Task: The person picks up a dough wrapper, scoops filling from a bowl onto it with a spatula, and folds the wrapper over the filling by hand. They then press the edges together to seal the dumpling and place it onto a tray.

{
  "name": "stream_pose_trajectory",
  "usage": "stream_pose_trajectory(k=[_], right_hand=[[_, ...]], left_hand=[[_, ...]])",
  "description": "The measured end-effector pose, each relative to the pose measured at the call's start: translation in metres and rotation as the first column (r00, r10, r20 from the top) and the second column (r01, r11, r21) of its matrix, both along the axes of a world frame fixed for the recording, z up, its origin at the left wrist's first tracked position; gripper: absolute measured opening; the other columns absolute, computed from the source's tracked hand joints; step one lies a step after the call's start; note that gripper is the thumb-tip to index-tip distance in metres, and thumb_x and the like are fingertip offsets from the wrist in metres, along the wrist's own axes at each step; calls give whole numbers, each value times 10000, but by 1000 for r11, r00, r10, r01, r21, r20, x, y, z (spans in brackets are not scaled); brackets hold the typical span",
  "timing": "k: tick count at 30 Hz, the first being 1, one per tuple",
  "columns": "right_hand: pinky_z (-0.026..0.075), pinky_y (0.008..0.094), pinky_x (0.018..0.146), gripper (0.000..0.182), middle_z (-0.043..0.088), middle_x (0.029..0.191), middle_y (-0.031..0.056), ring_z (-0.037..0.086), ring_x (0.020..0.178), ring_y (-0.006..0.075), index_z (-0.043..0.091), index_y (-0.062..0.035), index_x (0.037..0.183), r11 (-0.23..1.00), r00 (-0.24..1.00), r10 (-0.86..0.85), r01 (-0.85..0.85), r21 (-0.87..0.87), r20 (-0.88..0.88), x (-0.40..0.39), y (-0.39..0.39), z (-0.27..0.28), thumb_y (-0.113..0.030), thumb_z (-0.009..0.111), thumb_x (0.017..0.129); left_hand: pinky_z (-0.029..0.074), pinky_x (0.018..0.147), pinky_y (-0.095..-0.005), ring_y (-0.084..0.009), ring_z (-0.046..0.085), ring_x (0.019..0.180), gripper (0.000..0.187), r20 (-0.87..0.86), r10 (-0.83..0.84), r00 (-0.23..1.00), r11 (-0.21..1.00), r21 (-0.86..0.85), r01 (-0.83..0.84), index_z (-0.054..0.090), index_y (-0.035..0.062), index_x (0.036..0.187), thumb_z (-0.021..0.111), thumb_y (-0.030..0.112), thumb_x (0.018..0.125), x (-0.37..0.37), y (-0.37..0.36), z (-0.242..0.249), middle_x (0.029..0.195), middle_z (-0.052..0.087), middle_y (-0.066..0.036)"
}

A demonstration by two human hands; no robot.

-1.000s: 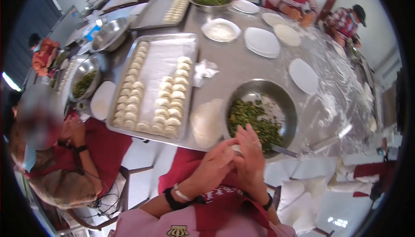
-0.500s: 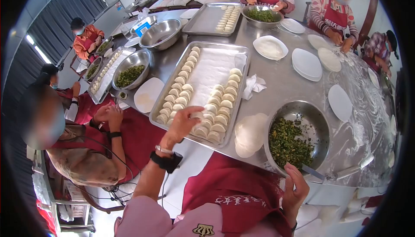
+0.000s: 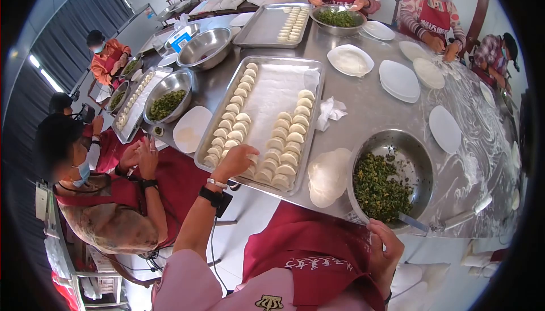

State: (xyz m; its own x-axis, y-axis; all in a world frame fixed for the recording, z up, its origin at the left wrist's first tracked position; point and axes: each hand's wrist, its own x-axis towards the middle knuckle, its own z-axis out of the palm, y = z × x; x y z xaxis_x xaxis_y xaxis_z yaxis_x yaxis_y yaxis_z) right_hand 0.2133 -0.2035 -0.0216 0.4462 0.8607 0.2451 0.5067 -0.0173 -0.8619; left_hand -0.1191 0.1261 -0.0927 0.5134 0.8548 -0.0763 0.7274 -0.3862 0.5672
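Left hand (image 3: 237,159) is stretched out over the near end of the big tray (image 3: 318,92), fingers curled down on the closest dumpling (image 3: 250,159) in the row. It looks like a light pinch on it, but the fingers cover most of it, so I can't tell how tight the grip is. The wrist has a dark band and a light bracelet on it.

Right hand (image 3: 386,248) hangs back at the lower right, fingers loosely curled, half open and holding nothing, right by the edge of the surface (image 3: 369,112) and just under the bowl (image 3: 397,141) of chopped green filling (image 3: 380,189). A utensil handle (image 3: 413,223) sticks out of that bowl toward it, so it's within easy reach, I'd guess.

The dumplings on the tray sit in neat rows along both long sides, not piled, probably so they don't stick together. The paper liner down the middle is bare. A stack of round wrappers (image 3: 329,176) lies between tray and bowl, near both hands, and a crumpled tissue (image 3: 331,109) lies just above it.

Farther out, white plates (image 3: 398,78) dot the right of the frame, and a second tray (image 3: 267,24) is at the top. Other people in red aprons work around the edges, one person's hands (image 3: 139,156) at the left.
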Motion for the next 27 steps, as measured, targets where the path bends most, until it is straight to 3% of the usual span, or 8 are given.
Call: stream_pose_trajectory(k=[5,8,11,17,27], right_hand=[[539,369,896,180,720,1045,217,709,978,335,702,51,1024,1000,1000,-4,4,-13,-13,0,0,-1,-11,623,874],[539,372,893,180,721,1044,216,709,974,336,702,50,1019,1000,1000,-10,9,-20,-21,0,1,-1,-6,624,866],[541,374,889,178,722,1038,215,710,969,337,702,49,1014,1000,1000,-1,0,-28,-6,1,1,-1,-4,625,862],[543,373,883,170,723,1033,216,711,963,338,702,45,1013,1000,1000,13,-13,-23,-2,1,1,-3,-17,635,870],[546,379,882,163,724,1032,210,709,965,342,704,42,1010,998,999,25,-24,-55,20,3,0,-5,-26,647,873]], left_hand=[[524,869,-363,-288,664,972,325,56,-82,995,992,-87,86,737,63,1075,684,-9,763,2,0,4,1028,705,-138],[524,863,-359,-276,662,966,321,27,-88,996,996,36,87,736,64,1077,678,-11,771,3,-1,-2,1018,695,-121],[525,854,-356,-268,663,952,311,-10,-111,994,993,50,111,736,62,1073,676,-11,777,4,-2,1,1016,690,-112],[530,862,-346,-268,670,951,328,113,-73,991,997,-31,77,743,62,1051,656,-74,766,5,-4,0,1022,690,-106],[536,915,-357,-309,673,1028,413,21,-169,985,972,171,163,732,76,1047,525,-137,760,2,-8,-4,1091,719,-128]])
